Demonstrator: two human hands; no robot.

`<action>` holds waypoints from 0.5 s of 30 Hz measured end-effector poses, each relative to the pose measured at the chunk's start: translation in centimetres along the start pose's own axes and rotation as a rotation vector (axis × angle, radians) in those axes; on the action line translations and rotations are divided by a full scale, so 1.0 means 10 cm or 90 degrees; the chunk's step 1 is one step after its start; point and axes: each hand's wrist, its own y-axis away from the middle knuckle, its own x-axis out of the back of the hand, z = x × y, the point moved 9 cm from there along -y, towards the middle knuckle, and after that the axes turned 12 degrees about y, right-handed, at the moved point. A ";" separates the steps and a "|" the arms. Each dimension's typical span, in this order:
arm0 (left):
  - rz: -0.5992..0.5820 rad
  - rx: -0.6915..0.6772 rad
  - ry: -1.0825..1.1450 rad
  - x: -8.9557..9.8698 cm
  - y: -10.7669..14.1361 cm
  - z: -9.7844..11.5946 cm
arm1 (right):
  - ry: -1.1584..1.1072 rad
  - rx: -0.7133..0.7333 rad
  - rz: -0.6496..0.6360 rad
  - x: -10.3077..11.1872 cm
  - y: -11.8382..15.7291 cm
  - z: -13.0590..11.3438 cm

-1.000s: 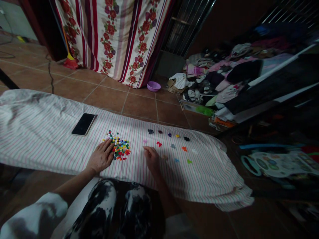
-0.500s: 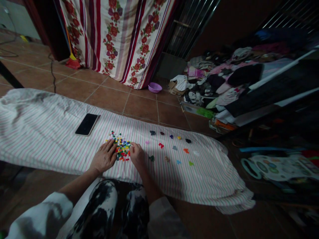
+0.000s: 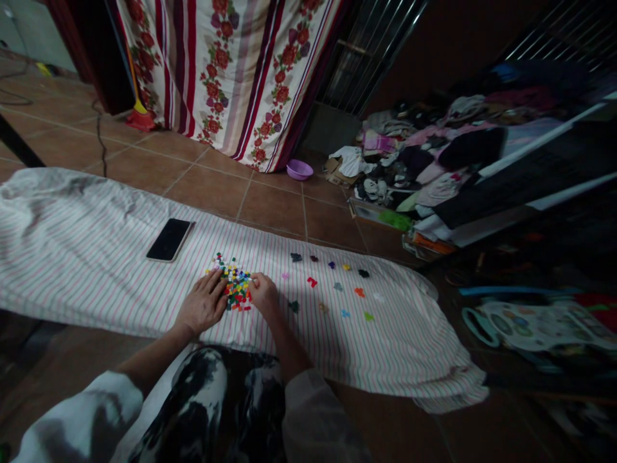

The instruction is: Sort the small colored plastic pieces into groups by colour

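Note:
A heap of small coloured pieces, mostly green, yellow, red, white and blue, lies on a striped cloth. My left hand rests flat at the heap's left side, fingers stretched out over its edge. At the right side, my right hand has its fingers bent together in a pinch at the heap's edge; whatever is between the fingertips is hidden or too small to name. Farther right, small groups sorted by colour lie in rows, among them a red group, an orange group and a light green group.
A phone with a dark screen lies on the cloth left of the heap. Beyond the cloth, a purple basin stands on the tiled floor by a floral curtain. Piled clothes fill the back right.
My right hand has shifted very slightly at the heap's right edge. My left hand stays flat in nearly the same place. The view has tilted a little.

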 end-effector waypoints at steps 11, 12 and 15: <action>-0.002 0.007 0.013 0.00 0.00 0.00 | -0.112 -0.073 -0.019 -0.07 0.08 0.13; 0.000 0.007 0.015 0.00 0.00 0.00 | -0.114 -0.078 -0.017 -0.07 0.08 0.13; 0.002 0.008 0.018 0.00 0.00 -0.01 | -0.125 -0.097 -0.022 -0.08 0.07 0.14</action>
